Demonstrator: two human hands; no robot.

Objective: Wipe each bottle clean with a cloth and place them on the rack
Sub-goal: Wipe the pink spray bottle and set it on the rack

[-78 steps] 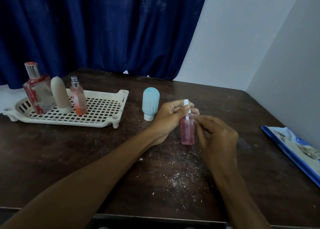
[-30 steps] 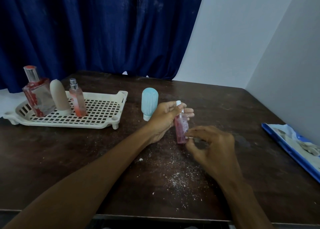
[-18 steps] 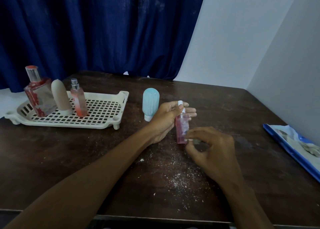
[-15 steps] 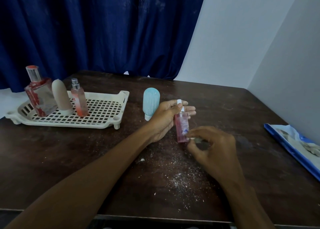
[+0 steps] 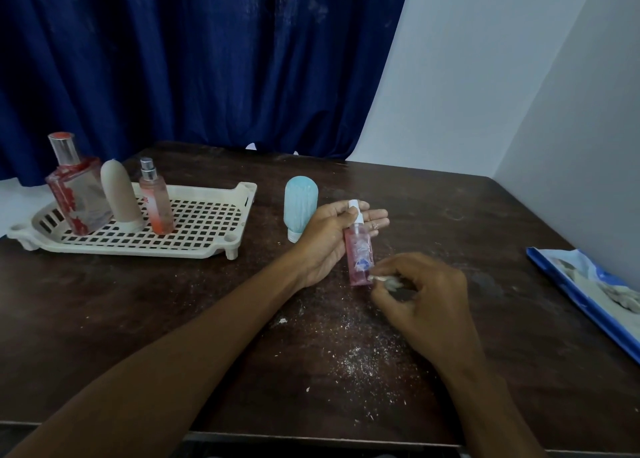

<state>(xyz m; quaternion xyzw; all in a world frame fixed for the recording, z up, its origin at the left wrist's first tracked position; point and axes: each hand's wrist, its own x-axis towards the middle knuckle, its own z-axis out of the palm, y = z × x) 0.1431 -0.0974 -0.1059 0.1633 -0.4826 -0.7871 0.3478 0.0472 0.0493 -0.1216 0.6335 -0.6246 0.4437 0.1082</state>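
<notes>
- Progress: three bottles stand upright in the rack, well out beyond your left hand. They are a square glass bottle, a beige rounded bottle and a slim orange spray bottle. Treat these as done, judging by where they stand.
- Work in hand: the pink spray bottle is between your two hands, nearly upright over the table, with its nozzle away from you.
- Left hand: your thumb presses the bottle's neck from the front and your straightened fingers back it from behind, so the bottle is pinched between them.
- Right hand: your curled fingertips pinch a small pale cloth against the lower side of the pink bottle. Whether the bottle's base touches the table cannot be told.
- Remaining, first: finish wiping the pink bottle, then carry it across to the rack. Bare grid shows on the side nearest your left hand.
- Remaining, second: the light blue bottle stands cap-down on the table just beyond your left hand, apart from the rack. It appears to be next.
- Estimate: three of the five visible bottles are placed, one is under the cloth and one is waiting.
- Note: pale crumbs lie on the table on the near side of your right hand.
</notes>
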